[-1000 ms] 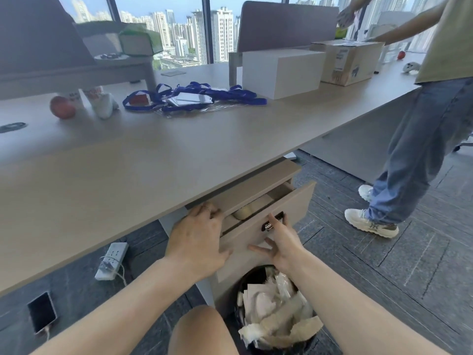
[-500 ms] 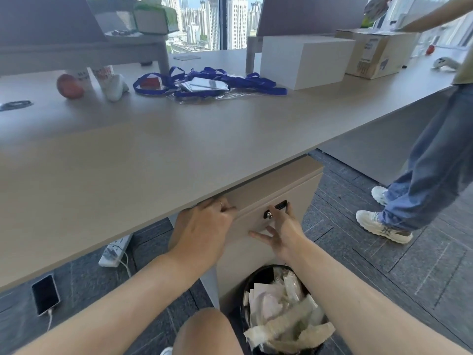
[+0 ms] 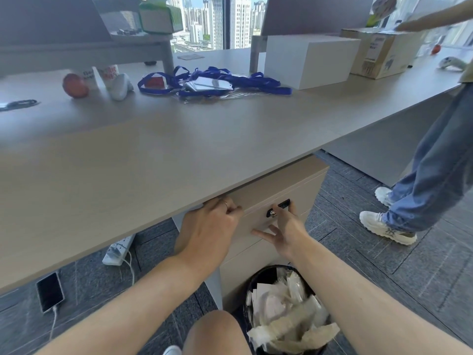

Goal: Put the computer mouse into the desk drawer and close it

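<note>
The top drawer (image 3: 304,190) of the beige cabinet under the desk sits flush with the cabinet front. No computer mouse shows near it, and the drawer's inside is hidden. My left hand (image 3: 210,226) presses its curled fingers against the drawer's upper left edge, just under the desk top (image 3: 179,149). My right hand (image 3: 286,229) lies flat on the drawer front with fingers spread, fingertips beside the small lock (image 3: 277,208).
A black bin (image 3: 258,280) full of paper stands in front of the cabinet by my knee. A phone (image 3: 50,292) and a power strip (image 3: 119,251) lie on the floor at left. Another person's legs (image 3: 435,162) stand at right. Blue lanyards (image 3: 256,82) and boxes (image 3: 307,60) sit on the desk.
The drawer stood open a second ago with a pale object inside; both hands pushed it in and it now sits flush. The view has risen a little.
</note>
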